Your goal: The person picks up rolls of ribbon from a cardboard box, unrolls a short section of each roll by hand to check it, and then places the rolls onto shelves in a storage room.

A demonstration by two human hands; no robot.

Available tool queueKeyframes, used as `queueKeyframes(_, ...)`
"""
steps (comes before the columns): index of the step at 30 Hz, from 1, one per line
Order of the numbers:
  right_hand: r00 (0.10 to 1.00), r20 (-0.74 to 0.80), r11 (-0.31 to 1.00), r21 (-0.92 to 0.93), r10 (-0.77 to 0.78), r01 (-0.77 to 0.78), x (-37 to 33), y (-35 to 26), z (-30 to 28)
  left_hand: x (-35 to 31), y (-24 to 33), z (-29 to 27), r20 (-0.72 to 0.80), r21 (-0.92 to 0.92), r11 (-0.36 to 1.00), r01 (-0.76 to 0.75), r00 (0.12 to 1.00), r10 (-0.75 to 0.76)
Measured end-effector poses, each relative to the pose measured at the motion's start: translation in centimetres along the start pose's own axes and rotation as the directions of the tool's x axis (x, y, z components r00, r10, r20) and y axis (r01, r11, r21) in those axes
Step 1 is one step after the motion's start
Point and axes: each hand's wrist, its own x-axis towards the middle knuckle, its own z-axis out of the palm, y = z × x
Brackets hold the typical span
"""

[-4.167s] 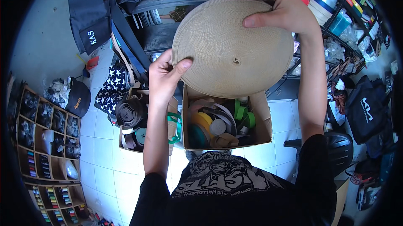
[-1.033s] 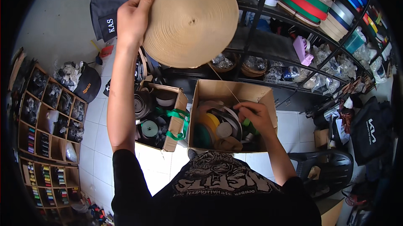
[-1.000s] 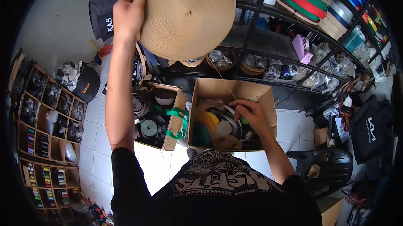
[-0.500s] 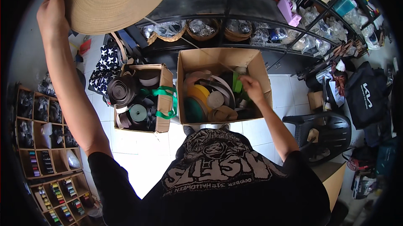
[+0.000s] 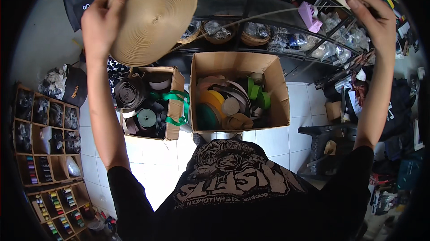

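A wide, flat tan roll of webbing [image 5: 154,21] is held up at the upper left. My left hand [image 5: 99,24] is closed on its left edge, thumb on the face. A thin strip of the webbing [image 5: 268,13] stretches from the roll across to the upper right. There my right hand [image 5: 374,19] is closed, its thumb and fingers pinching the strip's free end. Below stands a large open cardboard box [image 5: 239,58] with green, yellow, grey and tan webbing rolls in it. To its left a smaller carton [image 5: 177,84] contains dark rolls and a green strap [image 5: 179,106].
Behind the boxes runs a black shelf rack [image 5: 224,4] with wicker baskets [image 5: 255,39] of bagged parts and a purple object [image 5: 309,17]. Wooden pigeonholes [image 5: 49,147] with thread spools stand at left. A black plastic chair [image 5: 320,145] is at right, on white floor tiles [image 5: 273,145].
My right hand has risen from the large box to the upper right, drawing the strip out across the view. My left hand and the roll have come lower and to the right, and the roll has tilted.
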Motion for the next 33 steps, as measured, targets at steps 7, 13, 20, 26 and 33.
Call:
queueKeyframes(7,0.894,0.237,0.858,-0.272,-0.379,0.436,8.4,-9.0,1.1,-4.8,5.6,3.0,0.399,-0.017,0.995,-0.100,0.912,0.098)
queueKeyframes(13,0.854,0.213,0.824,-0.233,-0.474,0.516,12.7,-9.6,2.6,-8.3,9.5,4.6,0.485,-0.339,0.904,-0.262,0.774,0.406)
queueKeyframes(20,0.843,0.352,0.895,0.338,-0.406,0.290,16.0,-0.4,12.1,-9.9,13.0,1.6,0.481,-0.339,0.931,-0.135,0.826,0.295)
queueKeyframes(26,0.836,0.474,0.924,0.370,-0.275,0.094,7.5,4.1,24.8,-9.0,13.4,0.5,0.447,-0.338,0.933,-0.123,0.851,0.275)
queueKeyframes(33,0.738,0.656,-0.312,0.743,0.158,-0.593,-12.9,5.6,34.0,-8.2,10.2,1.2,0.434,-0.322,0.903,0.284,0.892,-0.125)
